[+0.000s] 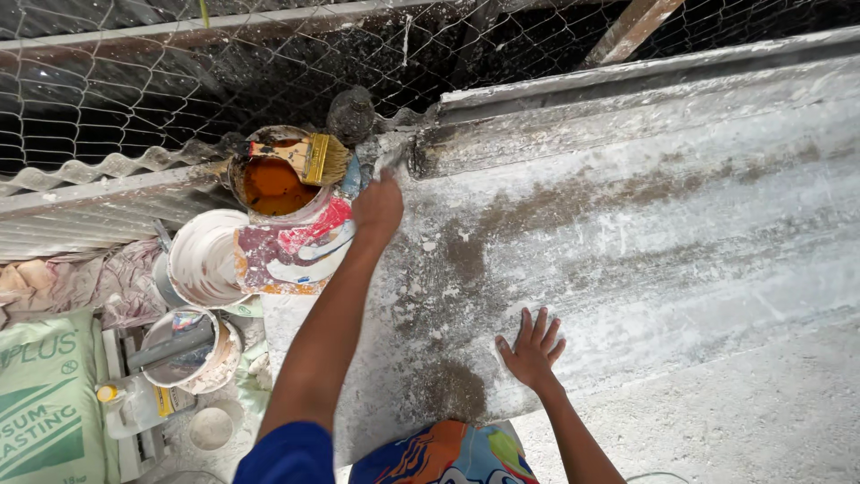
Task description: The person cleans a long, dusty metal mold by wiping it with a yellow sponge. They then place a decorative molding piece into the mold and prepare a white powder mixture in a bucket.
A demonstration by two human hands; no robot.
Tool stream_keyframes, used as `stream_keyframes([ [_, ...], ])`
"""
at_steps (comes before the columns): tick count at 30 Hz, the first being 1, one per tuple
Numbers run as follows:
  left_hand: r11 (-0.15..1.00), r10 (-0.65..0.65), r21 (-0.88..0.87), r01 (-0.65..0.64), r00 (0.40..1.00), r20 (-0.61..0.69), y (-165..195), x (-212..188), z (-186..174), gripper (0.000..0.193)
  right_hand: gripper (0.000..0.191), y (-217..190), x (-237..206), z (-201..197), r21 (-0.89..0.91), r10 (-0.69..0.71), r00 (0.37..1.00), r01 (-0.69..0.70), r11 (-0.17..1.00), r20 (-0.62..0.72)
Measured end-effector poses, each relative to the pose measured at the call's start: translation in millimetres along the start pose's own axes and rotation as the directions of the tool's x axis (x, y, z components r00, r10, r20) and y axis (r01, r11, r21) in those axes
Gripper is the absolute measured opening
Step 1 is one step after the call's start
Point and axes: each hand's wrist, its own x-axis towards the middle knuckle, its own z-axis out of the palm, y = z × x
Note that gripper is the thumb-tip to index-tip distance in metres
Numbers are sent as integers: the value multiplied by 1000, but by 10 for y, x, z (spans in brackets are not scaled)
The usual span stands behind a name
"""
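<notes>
- Two bare hands work on a broad grey-white sloping metal sheet (627, 224), streaked with plaster and brown stains, which fills the middle and right of the view.
- The right hand (532, 350) lies flat on the lower part of that sheet, fingers spread, palm down, grasping nothing.
- The left hand (377, 208) reaches up to the sheet's upper left corner; it is curled as if round something, but what it grips, if anything, cannot be told from here.
- Just beside the left hand stands a paint-smeared tin of orange-brown liquid (273, 184), and a wooden-handled flat brush with pale bristles (309, 157) rests across its rim.
- Touching the tin's lower left side is a white plaster-caked bucket (204, 260), seen tipped towards the camera.
- Below that bucket sits a smaller grey-crusted tub with a trowel-like tool inside (184, 350).
- Near the tub lie a clear plastic bottle with a yellow cap (134, 403) and a small round white lid (211, 428).
- At the far left is a green printed sack (45, 394).
- Behind the tin a dark, rounded lump (350, 114) sits against the wire mesh fence (134, 81) running across the top.
- Under the mesh a strip of corrugated roofing (90, 206) runs leftward.
</notes>
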Motion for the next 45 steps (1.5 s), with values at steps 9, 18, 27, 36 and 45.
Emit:
stream_keyframes([
  [9,989,58,146,-21,965,-254,-894,-1219,113,33,99,79,65,92,-54,15,999,-12,998,51],
  [18,965,263,99,-243,911,-318,49,-494,109,54,98,-7,19,-6,-65,17,998,-13,998,65],
  [27,882,437,294,-367,872,-221,1327,431,-121,41,94,-128,-113,-277,-44,16,991,-10,999,132],
  [36,730,534,396,-556,827,177,1481,14,-130,45,94,-95,-189,-310,20,3,996,-4,1000,89],
  [45,640,694,351,-684,710,118,1323,-1609,984,25,46,674,-293,-267,179,-274,873,369,912,-404],
])
